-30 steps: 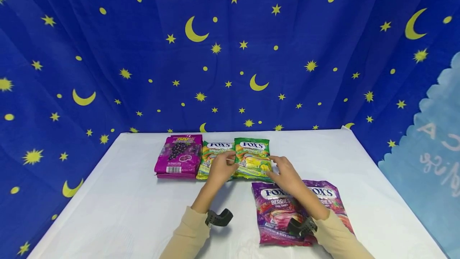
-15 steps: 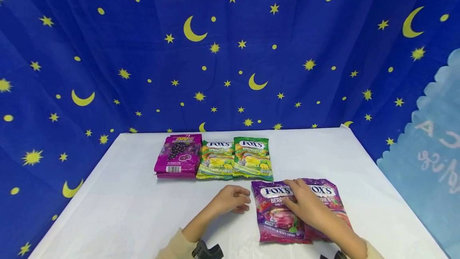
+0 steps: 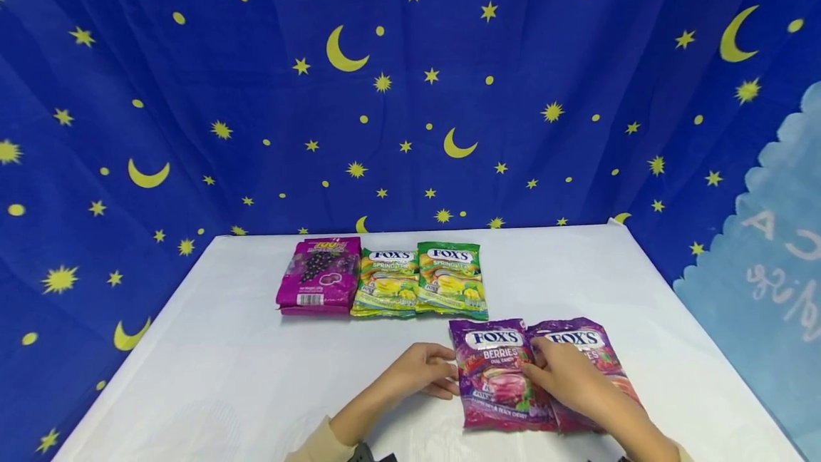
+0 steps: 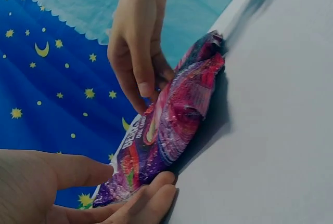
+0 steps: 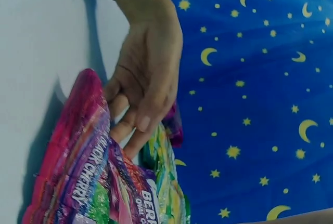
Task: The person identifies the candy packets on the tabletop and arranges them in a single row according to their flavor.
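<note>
A purple Fox's Berries candy bag [image 3: 497,376] lies face up at the front right of the table, its right side against a second purple candy bag [image 3: 609,358]. My left hand [image 3: 420,373] is at the first bag's left edge, loosely bent fingers touching the side; its thumb [image 4: 88,172] lies close to the bag's upper face in the left wrist view. My right hand [image 3: 567,376] grips the same bag's right edge, thumb on its front and fingers at the seam between the bags. The right fingertips are partly hidden behind the bag in the left wrist view.
Two green-and-yellow Fox's Spring Tea bags, a left one [image 3: 387,284] and a right one [image 3: 452,282], lie side by side farther back. Left of them is a stack of magenta grape candy bags [image 3: 323,276]. A blue star-patterned cloth [image 3: 410,91] hangs behind the white table [image 3: 256,376].
Both hands have come back from the green bags to the purple ones. The left hand has moved right to the bag's edge; the right hand has slid right, toward the seam.
</note>
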